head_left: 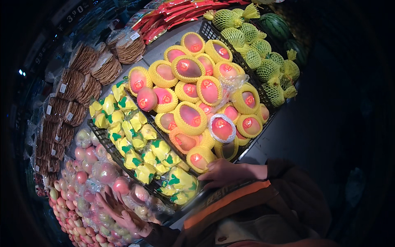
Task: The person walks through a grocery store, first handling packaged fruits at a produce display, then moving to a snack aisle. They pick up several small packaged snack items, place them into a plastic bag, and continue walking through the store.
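Note:
My left hand (pixel 122 211) is held over the plastic-wrapped apples (pixel 103 173) at lower left, its fingers spread and nothing in them. At the front edge of the mango display, my right hand (pixel 223 173) is against a mango in a yellow foam net (pixel 199 159). Whether its fingers grip that fruit or only rest there cannot be made out. Red mangoes with stickers, most in yellow foam nets, are heaped beyond it. One mango wears a white foam net (pixel 222 128), and another is bare (pixel 147 98). Clear film (pixel 233 85) lies over part of the heap.
Left of the mangoes, a black plastic crate (pixel 101 139) holds yellow-and-green wrapped fruit (pixel 132 132). Netted green melons (pixel 259 52) fill the right side, with watermelons (pixel 274 26) behind. Bagged brown flat stacks (pixel 83 77) line the far left; red packets (pixel 172 14) lie at the back.

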A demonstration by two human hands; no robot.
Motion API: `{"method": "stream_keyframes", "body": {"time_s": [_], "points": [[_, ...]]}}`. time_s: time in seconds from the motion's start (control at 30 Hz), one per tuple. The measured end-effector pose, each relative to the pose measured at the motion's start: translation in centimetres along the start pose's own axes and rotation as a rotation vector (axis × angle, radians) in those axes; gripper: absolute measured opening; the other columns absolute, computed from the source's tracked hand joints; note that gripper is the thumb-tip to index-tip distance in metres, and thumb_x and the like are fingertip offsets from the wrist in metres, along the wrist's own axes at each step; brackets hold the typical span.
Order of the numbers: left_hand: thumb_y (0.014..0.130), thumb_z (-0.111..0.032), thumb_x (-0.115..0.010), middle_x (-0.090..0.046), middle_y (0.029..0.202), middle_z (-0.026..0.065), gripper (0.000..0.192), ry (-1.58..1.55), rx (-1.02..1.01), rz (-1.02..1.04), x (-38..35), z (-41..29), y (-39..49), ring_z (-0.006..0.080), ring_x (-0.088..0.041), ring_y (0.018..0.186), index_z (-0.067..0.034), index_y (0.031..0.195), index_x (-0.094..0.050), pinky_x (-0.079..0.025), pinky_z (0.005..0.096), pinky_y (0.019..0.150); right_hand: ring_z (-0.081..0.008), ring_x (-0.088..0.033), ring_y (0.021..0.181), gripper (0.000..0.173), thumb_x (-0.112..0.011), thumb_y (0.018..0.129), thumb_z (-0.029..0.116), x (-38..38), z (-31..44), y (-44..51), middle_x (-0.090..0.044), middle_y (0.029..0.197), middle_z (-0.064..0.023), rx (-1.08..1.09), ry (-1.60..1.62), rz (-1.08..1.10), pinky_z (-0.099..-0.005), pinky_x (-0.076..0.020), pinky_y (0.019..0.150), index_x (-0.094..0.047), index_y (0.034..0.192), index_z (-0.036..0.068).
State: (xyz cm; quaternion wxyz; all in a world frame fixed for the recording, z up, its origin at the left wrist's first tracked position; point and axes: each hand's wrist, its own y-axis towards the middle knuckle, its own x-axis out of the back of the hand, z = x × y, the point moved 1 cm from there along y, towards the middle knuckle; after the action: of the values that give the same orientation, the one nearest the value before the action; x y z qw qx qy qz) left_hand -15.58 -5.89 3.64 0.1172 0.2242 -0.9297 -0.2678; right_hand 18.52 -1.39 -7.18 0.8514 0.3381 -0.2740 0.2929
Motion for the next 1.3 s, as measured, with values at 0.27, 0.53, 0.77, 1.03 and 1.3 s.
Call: {"method": "stream_keyframes", "body": {"time_s": [0.27, 0.53, 0.77, 1.03, 1.3], "points": [[0.106, -0.027, -0.051, -0.047, 0.050, -0.0007, 0.046, -0.585, 0.715, 0.315, -12.4, 2.0, -11.5, 0.0090, -0.044, 0.042, 0.007, 0.138, -0.050, -0.055, 0.0308, 0.064, -0.0207, -0.052, 0.046, 0.044, -0.063, 0.078, 0.013, 0.4, -4.2, -4.9, -0.045, 0.054, 0.0007, 0.190, -0.108, -0.179, -0.0365, -0.0411, 0.042, -0.070, 0.121, 0.016], [0.104, -0.014, -0.051, -0.056, 0.055, -0.0003, 0.041, -0.259, 0.900, 0.503, -20.7, -1.2, -14.7, 0.0094, -0.054, 0.046, 0.001, 0.142, -0.050, -0.055, 0.0285, 0.068, -0.0264, -0.054, 0.054, 0.052, -0.067, 0.074, 0.012, 8.2, -7.6, -6.5, -0.053, 0.063, -0.0033, 0.266, -0.004, -0.161, -0.0424, -0.0443, 0.048, -0.068, 0.126, 0.014], [0.091, -0.007, -0.062, -0.041, 0.152, 0.0167, 0.079, -0.103, 0.346, 0.216, -22.2, -4.3, -7.5, 0.0240, -0.041, 0.138, -0.007, 0.159, -0.022, -0.041, 0.0382, 0.107, -0.0395, -0.043, 0.136, 0.084, -0.077, 0.072, 0.010, 27.8, -8.2, 0.8, -0.026, 0.157, -0.0236, 0.016, -0.111, -0.684, -0.0429, -0.0455, 0.106, -0.045, 0.149, 0.010], [0.106, -0.009, -0.045, -0.055, 0.061, -0.0001, 0.030, 0.028, 0.560, 0.313, -17.3, -7.4, -11.7, 0.0068, -0.055, 0.051, -0.001, 0.129, -0.062, -0.044, 0.0204, 0.054, -0.0139, -0.060, 0.053, 0.048, -0.071, 0.084, -0.006, 16.7, -1.9, -0.1, -0.070, 0.075, -0.0041, 0.028, 0.262, -0.519, -0.0231, -0.0457, 0.053, -0.061, 0.130, -0.002], [0.093, -0.035, -0.065, -0.047, 0.144, 0.0307, 0.068, -0.491, -0.123, 0.675, 3.9, -15.0, -18.5, 0.0425, -0.047, 0.134, 0.000, 0.147, -0.044, -0.036, 0.0548, 0.112, -0.0544, -0.021, 0.145, 0.084, -0.088, 0.065, 0.025, -2.7, 11.9, 0.1, -0.020, 0.160, -0.0258, 0.271, -0.048, 0.494, -0.0684, -0.0208, 0.114, -0.054, 0.141, 0.024]]}}
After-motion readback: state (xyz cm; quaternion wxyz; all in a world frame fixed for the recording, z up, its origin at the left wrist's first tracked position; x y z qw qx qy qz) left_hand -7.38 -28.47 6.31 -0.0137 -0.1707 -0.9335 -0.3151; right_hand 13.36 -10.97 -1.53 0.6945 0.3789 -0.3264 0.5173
